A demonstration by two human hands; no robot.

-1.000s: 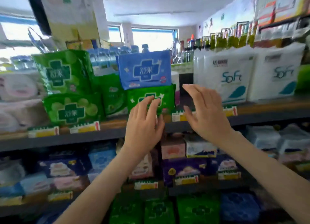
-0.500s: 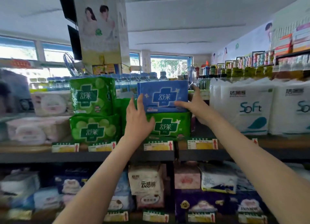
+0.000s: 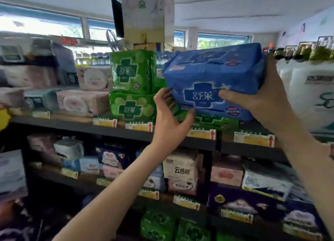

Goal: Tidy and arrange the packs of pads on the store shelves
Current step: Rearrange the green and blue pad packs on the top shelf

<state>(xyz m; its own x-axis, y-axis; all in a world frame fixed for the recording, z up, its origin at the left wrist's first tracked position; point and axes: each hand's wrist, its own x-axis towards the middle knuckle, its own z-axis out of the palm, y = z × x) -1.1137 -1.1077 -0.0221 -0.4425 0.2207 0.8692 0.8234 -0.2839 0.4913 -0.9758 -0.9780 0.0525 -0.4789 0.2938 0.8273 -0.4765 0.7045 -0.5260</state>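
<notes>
Two hands hold one blue pack of pads (image 3: pixel 213 74) in front of the top shelf (image 3: pixel 72 126). The right hand (image 3: pixel 262 100) grips the pack's right end, thumb laid across the printed face and fingers wrapped behind (out of sight). The left hand (image 3: pixel 169 121) cups the lower left corner, fingers bent loosely against the end and thumb under the bottom edge. The pack's long axis runs left to right, with the right end raised. It hangs just above a green pack (image 3: pixel 216 120) lying flat on the shelf; whether the two touch cannot be told. Just to the left stands a stack of two green packs (image 3: pixel 132 89). Judgement: the right hand bears the load, while the left hand, nearer the stack, steers. Setting the pack down calls for levelling its long axis with the shelf edge.
</notes>
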